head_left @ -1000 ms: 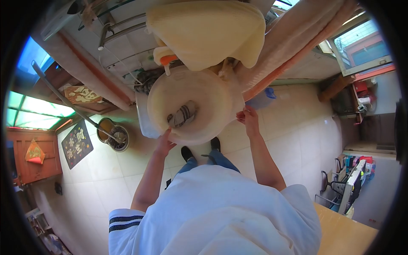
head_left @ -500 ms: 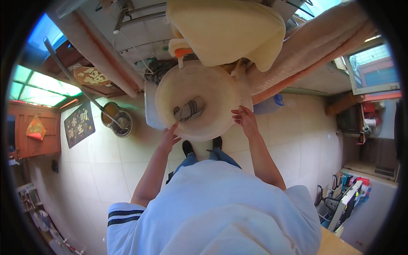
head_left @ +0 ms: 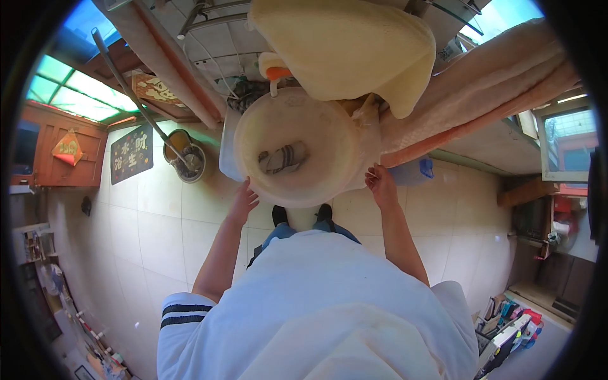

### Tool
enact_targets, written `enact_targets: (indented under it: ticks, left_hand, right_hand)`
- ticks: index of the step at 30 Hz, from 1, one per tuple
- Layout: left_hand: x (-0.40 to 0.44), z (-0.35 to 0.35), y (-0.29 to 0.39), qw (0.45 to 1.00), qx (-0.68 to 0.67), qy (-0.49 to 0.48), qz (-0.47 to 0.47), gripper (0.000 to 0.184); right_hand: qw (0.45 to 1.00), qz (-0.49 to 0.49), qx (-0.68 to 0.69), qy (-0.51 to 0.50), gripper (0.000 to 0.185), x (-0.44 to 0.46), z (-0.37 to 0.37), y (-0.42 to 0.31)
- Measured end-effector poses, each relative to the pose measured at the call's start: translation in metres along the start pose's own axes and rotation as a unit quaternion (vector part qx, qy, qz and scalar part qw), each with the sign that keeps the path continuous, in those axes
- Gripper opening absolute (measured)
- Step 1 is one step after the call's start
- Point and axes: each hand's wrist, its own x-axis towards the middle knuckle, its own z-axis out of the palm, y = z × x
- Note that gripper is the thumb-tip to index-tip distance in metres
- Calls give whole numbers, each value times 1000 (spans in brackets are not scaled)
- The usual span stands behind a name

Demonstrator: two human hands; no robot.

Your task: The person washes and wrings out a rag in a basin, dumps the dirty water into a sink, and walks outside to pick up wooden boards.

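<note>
In front of me stands a wide, round whitish basin (head_left: 253,180). A small light-grey cloth with dark stripes (head_left: 284,158) lies bunched on its bottom, left of the middle. My left hand (head_left: 242,202) is at the near left rim, open, with its fingers apart and one fingertip beside the edge. Just off the right side of the basin is my right hand (head_left: 381,185), its fingers loosely bent and apart, with nothing visible in it. Whether either hand touches the rim, I cannot tell.
A yellow cloth (head_left: 348,44) hangs over the basin's far side, beside an orange-and-white bottle (head_left: 276,69). Left on the tiled floor are a mop bucket (head_left: 190,166) with a mop and a dark mat (head_left: 132,154). A blue container (head_left: 415,170) stands right. Long pinkish padded covers (head_left: 481,101) flank the far side.
My right hand has moved outward from the basin's right rim. My left hand has drawn slightly left of the near rim. The head view has shifted; the striped cloth stays in the basin.
</note>
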Motion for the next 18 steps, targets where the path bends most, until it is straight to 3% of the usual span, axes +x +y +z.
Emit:
enact_targets:
  ticks: [4, 10, 18]
  left_hand:
    - [-20, 14, -7, 998, -40, 39, 15, 65]
    - [-22, 30, -20, 999, -2, 16, 36, 55]
    - [-24, 55, -18, 998, 9, 34, 46, 50]
  right_hand:
    - [997, 33, 70, 3, 14, 15, -22, -11]
    - [995, 78, -32, -48, 16, 49, -63, -5]
    - [996, 89, -1, 10, 11, 55, -68, -15]
